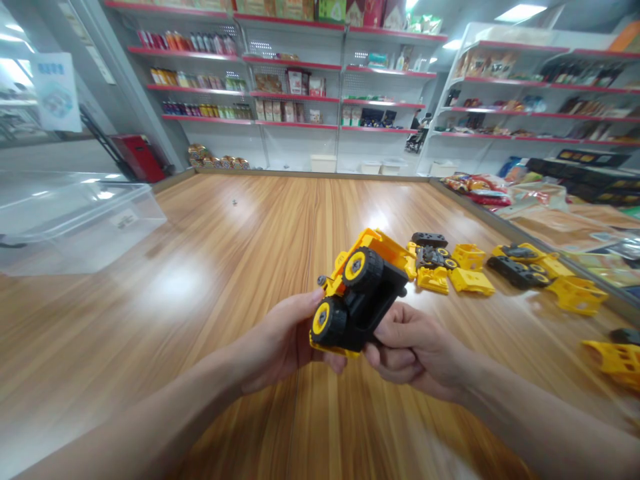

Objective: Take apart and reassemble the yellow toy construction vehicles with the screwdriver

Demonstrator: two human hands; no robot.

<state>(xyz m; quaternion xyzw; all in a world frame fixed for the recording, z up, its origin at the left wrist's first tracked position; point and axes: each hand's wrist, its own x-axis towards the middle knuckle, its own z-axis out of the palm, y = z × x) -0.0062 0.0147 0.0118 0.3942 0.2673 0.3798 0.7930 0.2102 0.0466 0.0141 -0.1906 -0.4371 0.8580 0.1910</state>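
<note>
A yellow and black toy truck (361, 291) with yellow-hubbed wheels is held tilted on its side above the wooden table (225, 267). My left hand (285, 340) grips its front end from the left, fingers curled under it. Holding the black underside from the right is my right hand (413, 350), fingers closed. Loose yellow and black toy parts (450, 267) lie on the table just beyond the truck. More parts (540, 270) lie further right.
A clear plastic box (70, 220) stands at the table's left edge. A yellow part (613, 360) lies at the right edge. Packaged goods (480, 187) sit on a counter to the right. Shop shelves (295, 87) line the back wall.
</note>
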